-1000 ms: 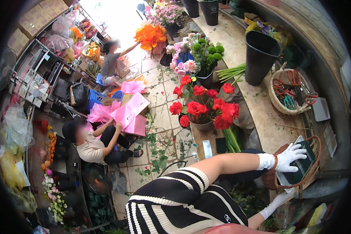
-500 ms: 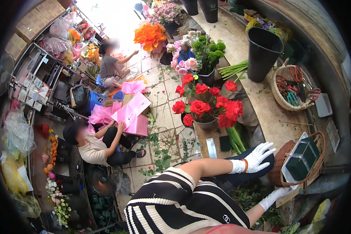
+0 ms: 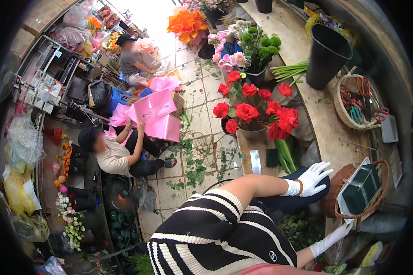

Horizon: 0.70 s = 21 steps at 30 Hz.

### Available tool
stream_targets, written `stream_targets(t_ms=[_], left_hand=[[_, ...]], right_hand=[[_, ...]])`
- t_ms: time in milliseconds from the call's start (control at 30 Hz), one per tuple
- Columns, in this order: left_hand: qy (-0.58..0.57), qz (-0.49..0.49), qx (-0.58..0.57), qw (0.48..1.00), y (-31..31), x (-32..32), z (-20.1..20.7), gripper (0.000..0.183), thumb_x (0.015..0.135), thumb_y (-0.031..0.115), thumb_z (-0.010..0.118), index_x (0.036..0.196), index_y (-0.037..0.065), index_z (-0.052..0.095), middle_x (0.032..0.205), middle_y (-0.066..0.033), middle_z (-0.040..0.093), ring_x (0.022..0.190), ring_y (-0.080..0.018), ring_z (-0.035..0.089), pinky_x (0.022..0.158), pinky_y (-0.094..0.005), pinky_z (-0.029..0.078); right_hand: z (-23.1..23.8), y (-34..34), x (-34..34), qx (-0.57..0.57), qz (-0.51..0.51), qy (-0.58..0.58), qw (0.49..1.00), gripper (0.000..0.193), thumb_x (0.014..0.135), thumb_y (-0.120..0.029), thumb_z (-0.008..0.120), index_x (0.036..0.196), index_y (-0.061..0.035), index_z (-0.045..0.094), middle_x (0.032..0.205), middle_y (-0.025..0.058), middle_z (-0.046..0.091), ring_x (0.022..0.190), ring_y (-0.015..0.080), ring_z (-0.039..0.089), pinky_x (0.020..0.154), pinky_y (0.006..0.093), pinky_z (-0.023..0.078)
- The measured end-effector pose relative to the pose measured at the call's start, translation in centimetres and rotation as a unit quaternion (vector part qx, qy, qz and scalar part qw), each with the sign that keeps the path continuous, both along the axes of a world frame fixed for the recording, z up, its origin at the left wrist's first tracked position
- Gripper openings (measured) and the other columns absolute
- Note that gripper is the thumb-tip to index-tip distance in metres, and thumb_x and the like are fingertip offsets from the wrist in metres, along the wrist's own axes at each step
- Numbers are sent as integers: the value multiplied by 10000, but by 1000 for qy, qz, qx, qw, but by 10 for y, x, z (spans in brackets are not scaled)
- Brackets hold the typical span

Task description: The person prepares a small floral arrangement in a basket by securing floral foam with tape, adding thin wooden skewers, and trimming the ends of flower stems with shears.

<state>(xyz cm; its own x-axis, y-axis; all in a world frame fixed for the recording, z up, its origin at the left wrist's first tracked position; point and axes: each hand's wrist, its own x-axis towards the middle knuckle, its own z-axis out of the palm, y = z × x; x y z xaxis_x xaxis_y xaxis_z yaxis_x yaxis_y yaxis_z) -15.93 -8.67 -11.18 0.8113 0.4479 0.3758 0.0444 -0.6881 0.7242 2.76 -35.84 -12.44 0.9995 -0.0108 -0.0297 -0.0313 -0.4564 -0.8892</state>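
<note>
My left hand, in a white glove with a brown band at the wrist, rests on my dark-trousered leg, fingers stretched and apart. My right hand, gloved too, is at the near end of a brown wicker basket. Its fingertips are closed on the corner of the white liner in the basket. Dark green floral foam, strapped with clear tape, sits in that liner. The basket stands tilted on the wooden bench, its hooped handle on the far side.
A bucket of red roses stands left of the bench. On the bench are a tall black bucket, green stems and a tool basket with scissors. Two people sit on the littered floor, one holding pink wrapping.
The view has shifted slightly. My right hand's fingertips have moved onto the liner's corner. My left hand remains on the leg. The farther person has drawn in the outstretched arm.
</note>
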Motion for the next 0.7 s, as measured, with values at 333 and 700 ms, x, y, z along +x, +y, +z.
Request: stream_targets(t_ms=[333,700], left_hand=[[7,6,-19,1000,5,1,0,669,837,268,587,1425,66,340,1458,-239,293,1342,-437,289,1118,-518,245],[30,-4,-24,999,2,2,-1,666,838,260,600,1424,71,347,1456,-237,302,1345,-431,293,1107,-505,273]], right_hand=[[36,-40,49,-286,217,-255,898,377,918,-98,554,1244,85,513,1367,204,462,1236,332,475,1031,411,378],[4,-66,182,66,218,45,973,462,968,-158,470,1412,-62,388,1387,95,440,1242,210,444,1023,323,363]])
